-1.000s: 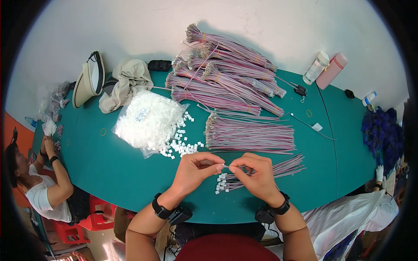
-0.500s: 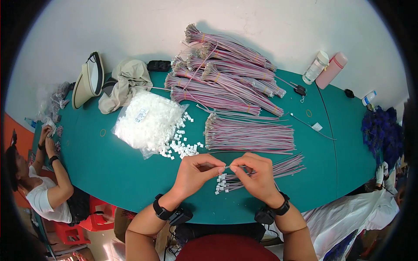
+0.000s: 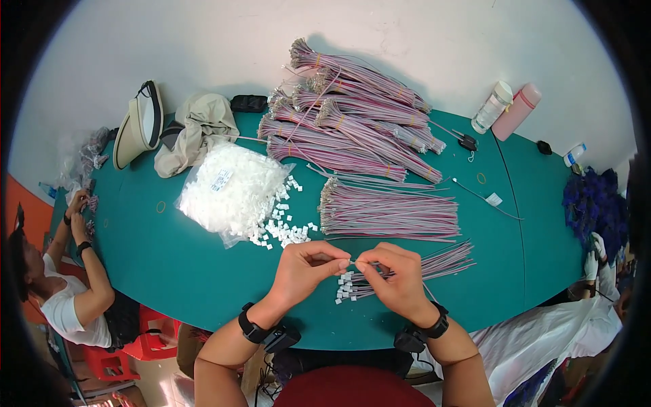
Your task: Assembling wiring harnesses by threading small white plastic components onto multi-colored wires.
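Both hands, left hand (image 3: 306,266) and right hand (image 3: 397,277), pinch a small white connector (image 3: 352,262) on a thin wire above the green worktop (image 3: 169,264).

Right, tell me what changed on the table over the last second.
Almost nothing. Both hands, left and right, stay together over the near edge, fingers pinching a small white connector on a wire end, shifting only slightly. The wire bundles, connector bag and bottles lie as before.

Green table (image 3: 169,264), wire bundles (image 3: 352,129), bag of white connectors (image 3: 230,193), hat (image 3: 139,125), bottles (image 3: 505,108)
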`<state>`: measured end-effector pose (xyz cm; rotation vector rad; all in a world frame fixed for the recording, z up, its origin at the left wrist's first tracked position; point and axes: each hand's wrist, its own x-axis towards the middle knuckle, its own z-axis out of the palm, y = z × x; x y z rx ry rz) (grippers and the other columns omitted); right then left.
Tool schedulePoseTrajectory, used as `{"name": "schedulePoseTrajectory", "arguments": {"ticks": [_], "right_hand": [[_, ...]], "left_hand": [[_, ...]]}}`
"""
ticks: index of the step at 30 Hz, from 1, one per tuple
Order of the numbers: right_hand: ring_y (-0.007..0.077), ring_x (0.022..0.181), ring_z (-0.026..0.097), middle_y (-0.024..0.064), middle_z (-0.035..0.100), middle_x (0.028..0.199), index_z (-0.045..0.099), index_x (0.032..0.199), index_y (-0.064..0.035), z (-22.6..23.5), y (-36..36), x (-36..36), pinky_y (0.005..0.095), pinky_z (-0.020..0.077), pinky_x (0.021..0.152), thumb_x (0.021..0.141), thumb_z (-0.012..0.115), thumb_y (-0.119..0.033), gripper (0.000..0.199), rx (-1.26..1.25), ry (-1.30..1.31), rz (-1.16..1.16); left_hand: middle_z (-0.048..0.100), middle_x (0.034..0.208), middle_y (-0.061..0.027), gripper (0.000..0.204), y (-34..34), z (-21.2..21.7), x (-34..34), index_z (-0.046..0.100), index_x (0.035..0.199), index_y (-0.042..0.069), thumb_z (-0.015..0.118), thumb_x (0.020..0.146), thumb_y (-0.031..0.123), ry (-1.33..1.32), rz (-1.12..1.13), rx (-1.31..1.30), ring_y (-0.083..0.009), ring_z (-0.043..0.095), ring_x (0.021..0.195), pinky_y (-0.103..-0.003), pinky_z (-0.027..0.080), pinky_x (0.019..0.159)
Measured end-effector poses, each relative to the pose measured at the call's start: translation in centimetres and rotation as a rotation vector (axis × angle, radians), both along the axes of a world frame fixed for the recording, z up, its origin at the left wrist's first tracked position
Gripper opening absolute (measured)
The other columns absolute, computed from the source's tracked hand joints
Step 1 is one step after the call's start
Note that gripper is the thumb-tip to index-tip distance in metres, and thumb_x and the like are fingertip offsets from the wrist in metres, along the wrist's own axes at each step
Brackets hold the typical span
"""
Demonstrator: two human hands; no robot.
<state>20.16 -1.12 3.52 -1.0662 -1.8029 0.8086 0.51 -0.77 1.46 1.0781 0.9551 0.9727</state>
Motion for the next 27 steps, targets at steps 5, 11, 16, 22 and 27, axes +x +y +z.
{"name": "schedulePoseTrajectory", "arguments": {"ticks": [5,11,16,22,27], "right_hand": [[0.0138,0.054,0.053,0.0058,0.062,0.071,0.068,0.086,-0.0021,-0.11,-0.28,-0.13,0.0263,0.0375,0.045,0.081,0.070,-0.001,0.006,-0.042,0.010,-0.004],[0.0141,0.054,0.053,0.0061,0.062,0.071,0.068,0.086,-0.0020,-0.01,-0.29,-0.37,0.0263,0.0375,0.045,0.081,0.070,-0.001,0.006,-0.021,0.008,-0.004],[0.0132,0.054,0.052,0.0054,0.062,0.070,0.068,0.086,-0.0020,-0.19,-0.34,-0.46,0.0262,0.0362,0.046,0.080,0.070,-0.001,0.006,0.018,0.012,-0.021],[0.0159,0.056,0.056,0.0066,0.062,0.070,0.068,0.086,-0.0016,0.10,-0.24,-0.25,0.0273,0.0386,0.046,0.080,0.070,0.000,0.007,-0.033,-0.004,-0.001],[0.0164,0.057,0.056,0.0067,0.062,0.070,0.068,0.086,-0.0014,0.09,-0.46,-0.44,0.0272,0.0386,0.046,0.080,0.070,0.001,0.007,-0.015,-0.002,0.006]], "left_hand": [[0.070,0.086,-0.0090,0.011,0.05,-0.08,-0.12,0.071,0.094,-0.003,0.072,0.084,0.000,-0.021,0.008,-0.017,-0.0136,0.067,0.076,-0.025,0.055,0.070],[0.071,0.086,-0.0096,0.011,0.15,0.10,-0.19,0.071,0.094,-0.004,0.072,0.084,0.000,-0.079,0.019,-0.093,-0.0138,0.067,0.076,-0.026,0.055,0.070],[0.070,0.086,-0.0096,0.011,0.04,-0.05,-0.01,0.071,0.094,-0.004,0.072,0.084,0.000,-0.061,0.022,-0.048,-0.0139,0.067,0.076,-0.026,0.055,0.070],[0.070,0.086,-0.0094,0.010,-0.09,-0.01,0.06,0.071,0.094,-0.003,0.072,0.085,0.000,-0.001,0.021,0.022,-0.0139,0.067,0.077,-0.026,0.055,0.072],[0.070,0.087,-0.0092,0.010,-0.19,-0.18,0.10,0.071,0.094,-0.003,0.072,0.084,0.000,-0.017,0.017,0.030,-0.0138,0.067,0.077,-0.026,0.055,0.072]]}}
